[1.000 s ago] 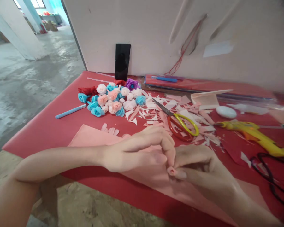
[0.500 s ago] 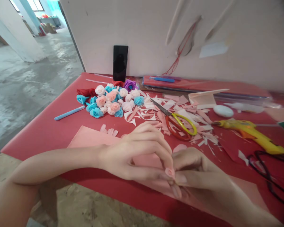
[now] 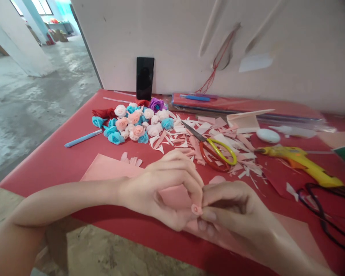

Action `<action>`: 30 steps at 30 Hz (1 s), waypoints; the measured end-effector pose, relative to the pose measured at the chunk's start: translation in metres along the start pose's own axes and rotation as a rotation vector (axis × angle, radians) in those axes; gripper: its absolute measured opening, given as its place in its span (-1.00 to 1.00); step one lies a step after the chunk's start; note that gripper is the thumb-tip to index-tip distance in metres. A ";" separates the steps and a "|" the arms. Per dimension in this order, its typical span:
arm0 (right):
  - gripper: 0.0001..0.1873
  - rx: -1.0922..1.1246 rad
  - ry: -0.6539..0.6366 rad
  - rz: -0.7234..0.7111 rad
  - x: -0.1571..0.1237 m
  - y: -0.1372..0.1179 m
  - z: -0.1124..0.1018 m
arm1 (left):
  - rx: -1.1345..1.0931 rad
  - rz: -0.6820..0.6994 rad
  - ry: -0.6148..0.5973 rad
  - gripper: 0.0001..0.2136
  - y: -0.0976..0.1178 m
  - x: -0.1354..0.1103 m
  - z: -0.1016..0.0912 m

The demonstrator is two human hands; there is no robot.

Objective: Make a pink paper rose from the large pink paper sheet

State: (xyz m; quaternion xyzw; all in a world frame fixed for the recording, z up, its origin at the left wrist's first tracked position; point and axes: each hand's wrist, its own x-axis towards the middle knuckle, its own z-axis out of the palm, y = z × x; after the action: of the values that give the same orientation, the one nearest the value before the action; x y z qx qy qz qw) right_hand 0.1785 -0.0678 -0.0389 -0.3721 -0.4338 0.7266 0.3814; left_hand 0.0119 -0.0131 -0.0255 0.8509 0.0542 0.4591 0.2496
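A small pink paper rosebud (image 3: 196,209) is pinched between the fingertips of both my hands, above the table's front part. My left hand (image 3: 166,188) holds it between thumb and index finger, the other fingers curled over. From the right, my right hand (image 3: 232,209) has thumb and index finger pressed at the bud's edge. Under the hands lies a pink paper sheet (image 3: 103,168), partly covered by them. A rounded pink petal (image 3: 217,179) shows just behind my right hand.
Paper roses (image 3: 132,122) in several colours are heaped behind. Scissors (image 3: 208,145) rest on paper scraps (image 3: 184,134). At the right lies a yellow glue gun (image 3: 301,159) with a dark cable (image 3: 322,214). A phone (image 3: 145,78) leans on the wall; a blue pen (image 3: 83,138) lies left.
Both hands have shifted slightly left with the rosebud, and its spiral end now faces me more. My right fingers have moved onto its edge. The view has shifted a little.
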 end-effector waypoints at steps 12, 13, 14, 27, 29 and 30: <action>-0.82 -0.319 0.274 -0.162 -0.001 -0.010 0.020 | 0.080 0.047 -0.033 -0.91 -0.003 0.000 -0.002; -0.82 -0.368 0.306 -0.201 -0.001 -0.010 0.021 | 0.083 0.047 -0.046 -0.91 -0.004 0.000 -0.003; -0.81 -0.426 0.322 -0.250 -0.001 -0.011 0.021 | 0.084 0.042 -0.059 -0.91 -0.004 -0.001 -0.003; -0.88 -0.550 0.249 -0.248 -0.004 -0.016 0.018 | 0.093 0.058 -0.130 -0.92 -0.009 -0.003 -0.006; -0.90 -0.464 0.218 -0.131 -0.003 -0.013 0.012 | 0.084 0.050 -0.160 -0.92 -0.009 -0.004 -0.008; -0.91 -0.399 0.188 -0.089 -0.003 -0.012 0.009 | 0.083 0.048 -0.170 -0.92 -0.009 -0.005 -0.008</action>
State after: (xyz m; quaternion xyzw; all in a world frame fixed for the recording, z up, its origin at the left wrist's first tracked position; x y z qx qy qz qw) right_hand 0.1747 -0.0696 -0.0246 -0.4867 -0.5475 0.5709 0.3707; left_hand 0.0040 -0.0040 -0.0296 0.8975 0.0315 0.3883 0.2069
